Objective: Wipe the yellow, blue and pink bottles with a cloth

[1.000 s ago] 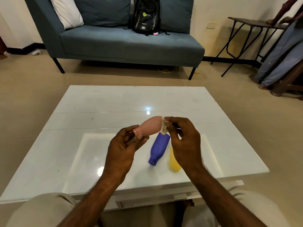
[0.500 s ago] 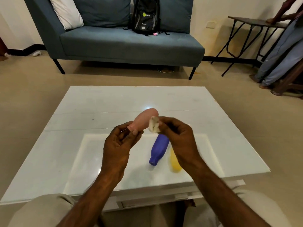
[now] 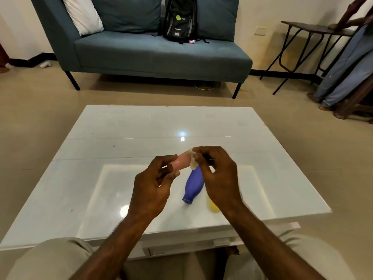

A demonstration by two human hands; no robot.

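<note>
My left hand (image 3: pixel 150 188) grips the neck end of the pink bottle (image 3: pixel 182 161), held level above the white table (image 3: pixel 129 136). My right hand (image 3: pixel 219 174) pinches a small pale cloth (image 3: pixel 192 161) against the pink bottle's body and covers its far end. The blue bottle (image 3: pixel 193 185) lies on its side on the table below my hands, neck toward me. The yellow bottle (image 3: pixel 213 207) lies to the right of it, mostly hidden behind my right wrist.
A blue-grey sofa (image 3: pixel 157 53) with a black backpack (image 3: pixel 180 19) stands beyond the table. A folding side table (image 3: pixel 314 31) and another person's legs (image 3: pixel 343 71) are at the far right. My knees sit under the near edge.
The pink bottle has tilted from pointing up to more level. My right hand with the cloth has slid along its body toward the far end and now covers it.
</note>
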